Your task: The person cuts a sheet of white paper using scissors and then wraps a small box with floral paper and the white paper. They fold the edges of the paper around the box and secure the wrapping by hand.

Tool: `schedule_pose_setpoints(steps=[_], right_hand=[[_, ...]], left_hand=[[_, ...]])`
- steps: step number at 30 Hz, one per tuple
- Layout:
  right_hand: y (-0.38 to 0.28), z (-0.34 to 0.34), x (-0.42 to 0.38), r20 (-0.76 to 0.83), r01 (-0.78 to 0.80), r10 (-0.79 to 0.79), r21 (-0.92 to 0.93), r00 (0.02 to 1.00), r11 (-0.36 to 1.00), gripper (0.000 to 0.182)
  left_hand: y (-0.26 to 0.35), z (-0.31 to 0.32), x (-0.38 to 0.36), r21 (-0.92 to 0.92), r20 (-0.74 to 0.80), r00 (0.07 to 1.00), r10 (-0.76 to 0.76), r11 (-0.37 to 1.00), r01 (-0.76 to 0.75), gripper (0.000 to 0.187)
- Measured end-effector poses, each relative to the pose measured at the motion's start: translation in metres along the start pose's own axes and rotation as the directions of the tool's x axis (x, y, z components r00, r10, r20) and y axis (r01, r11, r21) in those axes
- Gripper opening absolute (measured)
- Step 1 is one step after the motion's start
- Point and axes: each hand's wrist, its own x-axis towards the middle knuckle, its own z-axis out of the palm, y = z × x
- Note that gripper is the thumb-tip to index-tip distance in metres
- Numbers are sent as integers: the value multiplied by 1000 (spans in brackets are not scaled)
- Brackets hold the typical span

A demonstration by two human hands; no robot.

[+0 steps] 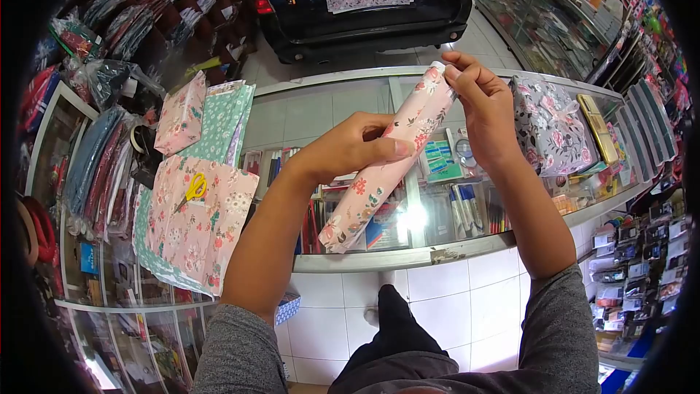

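Observation:
My left hand (pixel 350 147) is wrapped around the middle of a long, narrow parcel (pixel 361 197) in pink floral wrapping paper. The parcel slants over the glass counter, its lower end towards me. At its upper end my right hand (pixel 483 102) pinches the paper edge between thumb and fingers; a bit of white shows there. Left of my arm, yellow scissors (pixel 195 187) rest on pink floral wrapping paper (pixel 219 230). Behind that paper, a pink wrapped box (pixel 180 118) stands beside green floral sheets (pixel 221 128).
The glass counter (pixel 321 113) has pens and stationery inside. On its right sit a grey floral wrapped box (pixel 552 128) and a gold box (pixel 596 128). Packaged clothes (pixel 95 168) crowd the left side. A dark vehicle rear (pixel 364 29) stands beyond the counter.

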Motion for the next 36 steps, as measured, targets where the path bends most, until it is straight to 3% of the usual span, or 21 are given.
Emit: schedule_pose_setpoints(steps=[9, 11, 12, 14, 15, 17, 18, 22, 25, 29, 36], right_hand=[[3, -2, 1, -16, -64, 63, -36, 998, 997, 20], [0, 4, 0, -84, -79, 81, 24, 993, 997, 45], [1, 4, 0, -84, -79, 80, 25, 993, 997, 45], [4, 3, -1, -100, -48, 35, -128, 994, 991, 75], [4, 4, -2, -100, -47, 35, -127, 994, 991, 75], [4, 7, -8, 101, -247, 254, -76, 962, 966, 85], [7, 7, -11, 181, -319, 330, -84, 927, 944, 94], [16, 17, -23, 334, -475, 478, -95, 813, 875, 104], [24, 19, -26, 359, -492, 517, -167, 777, 855, 104], [16, 23, -27, 389, -563, 560, -120, 731, 818, 102], [16, 22, -27, 410, -518, 529, -148, 743, 843, 98]], left_hand=[[-4, 8, 4, 8, -81, 994, 73, 997, -73, 55], [3, 9, 2, 26, -153, 988, 31, 999, -27, 69], [1, 9, 3, 26, -153, 988, 31, 999, -27, 69], [-6, 7, 8, 54, -327, 930, 170, 986, -161, 66], [-10, 5, 10, 55, -327, 930, 170, 986, -160, 66], [-10, 1, 14, -17, -475, 851, 224, 965, -263, 64], [-8, 1, 11, -65, -499, 848, 180, 968, -243, 62], [-14, 1, 17, -34, -638, 739, 215, 951, -306, 58], [-19, 3, 19, 18, -647, 728, 230, 958, -287, 57], [-16, 7, 19, 11, -675, 704, 222, 957, -291, 56], [-19, 7, 21, 50, -688, 676, 264, 947, -318, 50]])
